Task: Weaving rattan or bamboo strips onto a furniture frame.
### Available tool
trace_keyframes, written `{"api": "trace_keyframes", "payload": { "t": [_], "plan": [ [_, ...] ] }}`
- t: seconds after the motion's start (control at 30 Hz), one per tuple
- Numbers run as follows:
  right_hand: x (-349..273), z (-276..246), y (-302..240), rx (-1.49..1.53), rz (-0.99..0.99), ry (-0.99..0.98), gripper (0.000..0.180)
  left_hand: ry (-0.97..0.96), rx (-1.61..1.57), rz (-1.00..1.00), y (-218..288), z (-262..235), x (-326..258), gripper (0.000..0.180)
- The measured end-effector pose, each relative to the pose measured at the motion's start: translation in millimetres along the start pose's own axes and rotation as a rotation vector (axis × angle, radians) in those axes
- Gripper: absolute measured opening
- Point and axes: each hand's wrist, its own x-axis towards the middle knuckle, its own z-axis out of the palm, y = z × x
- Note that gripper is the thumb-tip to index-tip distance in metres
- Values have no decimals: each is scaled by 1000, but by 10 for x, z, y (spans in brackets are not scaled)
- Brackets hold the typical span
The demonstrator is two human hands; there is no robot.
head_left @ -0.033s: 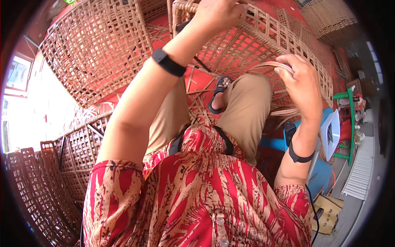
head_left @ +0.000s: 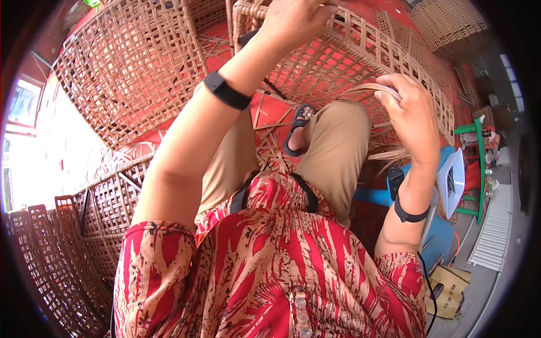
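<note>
My right hand is closed round a bundle of thin brown rattan strips, which arch left over my knee toward a woven rattan piece. That piece has an open-lattice rim and stands tilted beyond my legs. At the top edge of the view my left hand is at its rim, with fingers bent together. Part of that hand is cut off by the picture's edge, and whatever its fingertips hold is hidden. Loose ends of more strips hang below my right hand.
A large woven panel leans at the left, with darker woven baskets lower down. Strip scraps litter the red floor. To my right are a blue stool-like object, a pale blue container and a green frame.
</note>
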Motion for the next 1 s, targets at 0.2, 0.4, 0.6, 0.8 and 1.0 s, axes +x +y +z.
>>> {"api": "trace_keyframes", "payload": {
  "t": [0.2, 0.4, 0.6, 0.8, 1.0],
  "plan": [
    [-11, 76, 71, 80, 58, 85, 18, -88, -333, -357, 318, 176, -405, 18],
    [13, 139, 132, 209, 103, 137, 19, -584, -358, -684, 711, 695, -956, 35],
    [-275, 172, 233, 746, 426, 55, 19, -599, -350, -631, 898, 862, -1126, 27],
    [-954, 273, 481, 799, 685, 164, 19, -528, -1182, -825, 743, 351, -1037, 15],
    [-1219, 141, 308, -41, 240, 321, 30, -608, -908, -719, 824, -138, -623, 23]
  ]
}}
